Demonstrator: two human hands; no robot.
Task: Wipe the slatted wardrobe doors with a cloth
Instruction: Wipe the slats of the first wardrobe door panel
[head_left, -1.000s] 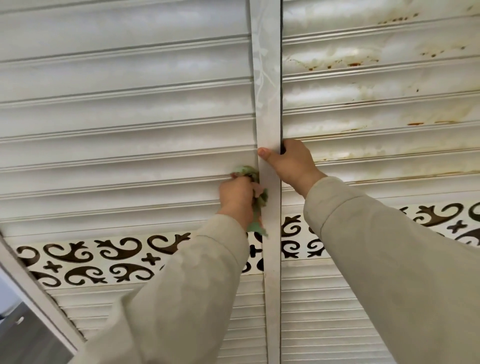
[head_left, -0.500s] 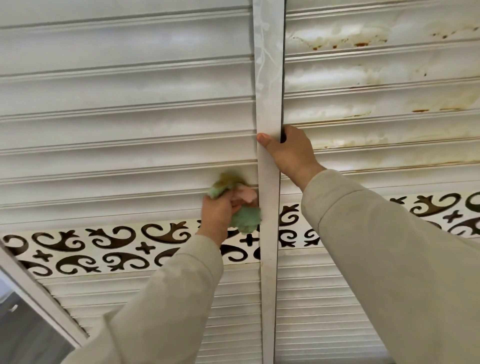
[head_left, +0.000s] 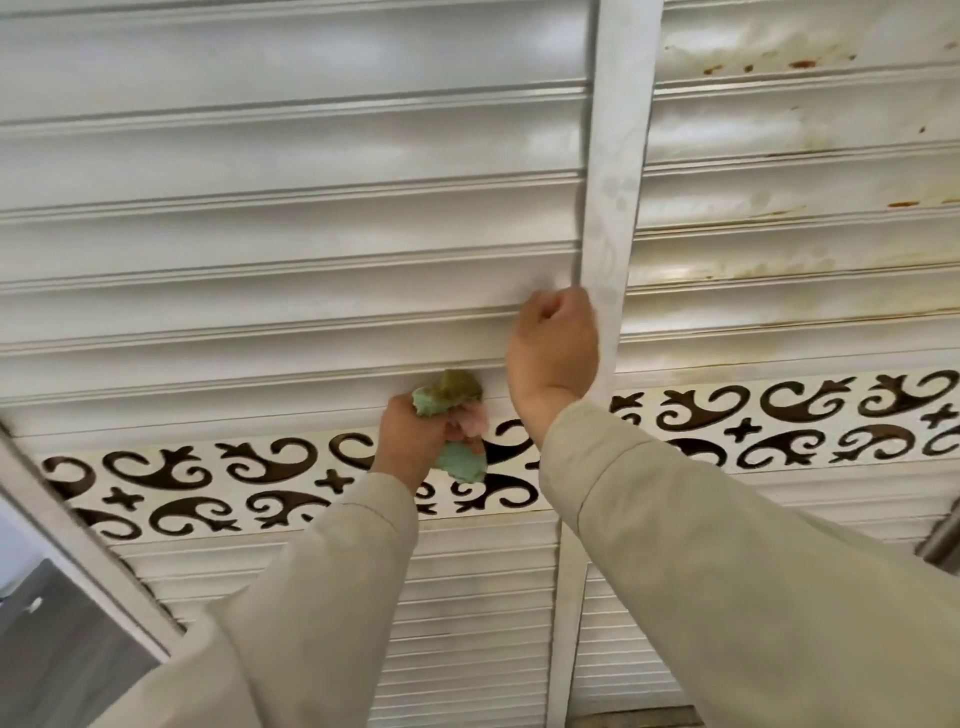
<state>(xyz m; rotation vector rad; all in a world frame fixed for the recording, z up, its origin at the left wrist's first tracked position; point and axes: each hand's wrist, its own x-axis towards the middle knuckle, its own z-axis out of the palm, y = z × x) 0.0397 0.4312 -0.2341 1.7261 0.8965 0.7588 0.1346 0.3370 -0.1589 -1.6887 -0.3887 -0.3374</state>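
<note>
Two white slatted wardrobe doors fill the view, the left door (head_left: 260, 249) and the right door (head_left: 779, 234), which carries brown stains. A white upright stile (head_left: 615, 156) runs between them. My left hand (head_left: 408, 436) grips a bunched green and pink cloth (head_left: 449, 397) and presses it on the lowest wide slat of the left door. Just above and to the right, my right hand (head_left: 553, 358) is curled at the stile's left edge, with its fingertips hidden.
A white band with dark scroll cut-outs (head_left: 208, 483) crosses both doors below the hands, with narrower slats (head_left: 467, 623) under it. A white frame edge (head_left: 78, 561) slants at the lower left beside a grey surface (head_left: 62, 649).
My left hand has slid the cloth leftward along the slat, away from the stile. My right hand has shifted from the stile's right side to its left edge. The camera has panned.
</note>
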